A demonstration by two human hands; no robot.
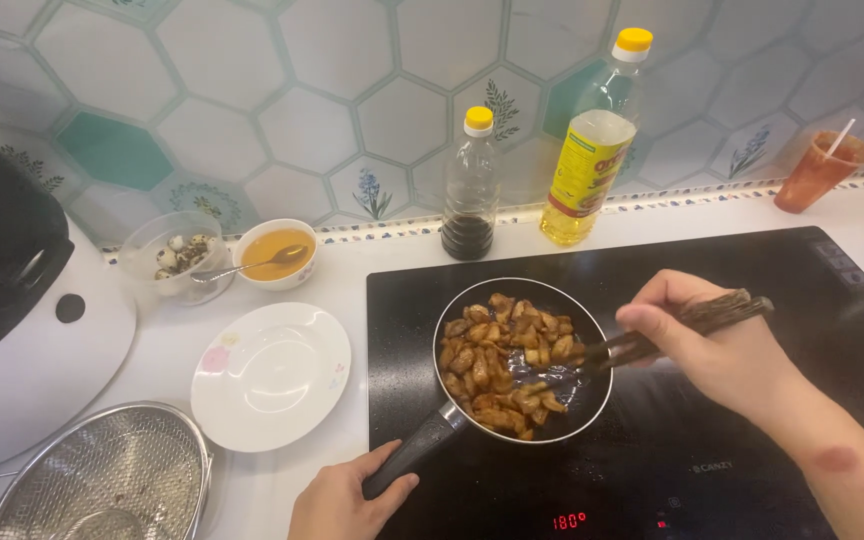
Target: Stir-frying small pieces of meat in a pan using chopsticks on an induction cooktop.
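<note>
Frying pan point(523, 360), 1 pc, head view: small, dark, sits on black induction hob point(712, 300) at hob's left-centre, filled w/ browned meat pieces point(502, 360). Left hand point(344, 497), fingers closed round pan handle point(415, 450) at hob's front-left edge. Right hand point(717, 340), over hob centre, fingers pinched on 1 pair dark chopsticks point(652, 338); tips reach into pan among meat at its right side.

Bottles, 2, both yellow-capped, behind hob at its rear-left edge: short clear bottle point(472, 185) w/ dark liquid low in it, no label seen; tall oil bottle point(597, 140) w/ yellow-green label, pale oil.

Bowls, 2, left of hob by tiled wall: clear bowl point(167, 255) w/ small speckled eggs; white bowl point(274, 252) w/ orange sauce and 1 metal spoon point(252, 265).

Plate, 1, white point(270, 375), bare, just left of hob. Metal strainer point(102, 475), 1, front-left of plate. White-black cooker point(22, 310), 1, far left. Orange cup point(820, 170) w/ white stick, 1, behind hob's right rear corner.

Hob front edge shows red lit digits. Right forearm hides part of hob surface.
</note>
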